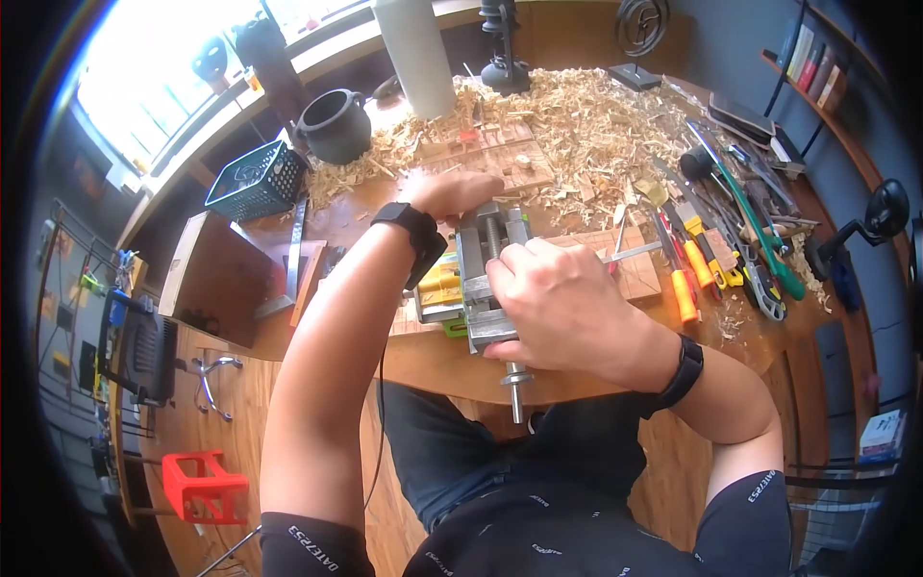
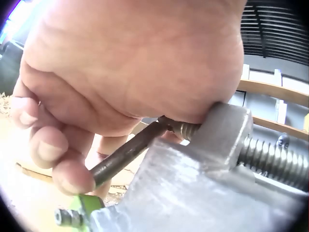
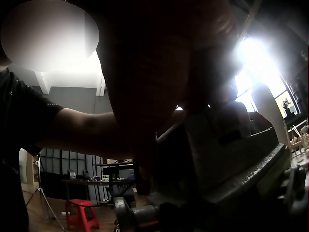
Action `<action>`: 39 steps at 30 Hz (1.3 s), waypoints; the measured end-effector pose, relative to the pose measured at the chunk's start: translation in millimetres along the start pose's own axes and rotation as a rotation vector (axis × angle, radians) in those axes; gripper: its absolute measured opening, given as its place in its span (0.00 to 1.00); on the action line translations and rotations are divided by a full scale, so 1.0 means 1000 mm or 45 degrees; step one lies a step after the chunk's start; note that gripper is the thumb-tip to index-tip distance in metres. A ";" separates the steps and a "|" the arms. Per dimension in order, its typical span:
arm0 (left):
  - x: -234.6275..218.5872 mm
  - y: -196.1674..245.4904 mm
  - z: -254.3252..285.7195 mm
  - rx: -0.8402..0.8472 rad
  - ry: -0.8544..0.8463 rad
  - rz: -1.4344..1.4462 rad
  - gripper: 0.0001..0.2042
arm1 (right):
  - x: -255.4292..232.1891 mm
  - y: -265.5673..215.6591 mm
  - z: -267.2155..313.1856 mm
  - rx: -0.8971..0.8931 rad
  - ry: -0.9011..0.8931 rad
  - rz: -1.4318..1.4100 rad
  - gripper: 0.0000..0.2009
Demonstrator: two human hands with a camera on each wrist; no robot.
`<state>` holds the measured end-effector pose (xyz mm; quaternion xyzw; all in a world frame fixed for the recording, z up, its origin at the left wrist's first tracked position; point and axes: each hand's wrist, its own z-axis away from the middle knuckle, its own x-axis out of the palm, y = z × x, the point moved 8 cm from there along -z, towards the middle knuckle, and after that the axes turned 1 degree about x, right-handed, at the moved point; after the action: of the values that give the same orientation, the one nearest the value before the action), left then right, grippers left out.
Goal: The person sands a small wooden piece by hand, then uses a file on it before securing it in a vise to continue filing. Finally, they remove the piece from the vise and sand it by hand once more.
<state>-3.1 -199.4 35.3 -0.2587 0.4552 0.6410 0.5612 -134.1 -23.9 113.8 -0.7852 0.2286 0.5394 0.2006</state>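
Note:
A grey metal bench vise (image 1: 490,329) sits at the table's near edge, its threaded screw (image 1: 493,229) running along the middle. At its far end is my left hand (image 1: 454,194), wearing a black wrist strap. In the left wrist view, that hand's curled fingers hold a dark handle bar (image 2: 128,153) that crosses the end of the screw. My right hand (image 1: 567,300) grips the near part of the vise, fingers over the top and thumb at the near side. A metal rod (image 1: 516,396) sticks out toward my body. The right wrist view is mostly dark.
Wood shavings (image 1: 586,125) cover the table's back. Orange-handled tools (image 1: 684,293), a green saw (image 1: 745,207) and other hand tools lie at right. A wooden board (image 1: 630,274) is beside the vise. At left stand a green basket (image 1: 252,183), a dark pot (image 1: 335,127) and a wooden box (image 1: 216,279).

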 end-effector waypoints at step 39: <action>-0.018 0.011 0.014 0.454 0.514 0.423 0.21 | -0.017 0.017 -0.004 -0.060 -0.041 0.002 0.30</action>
<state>-6.7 -195.2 60.3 -0.2003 0.6987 0.5696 0.3837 -146.6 -37.6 129.5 -0.7807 0.2132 0.5574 0.1851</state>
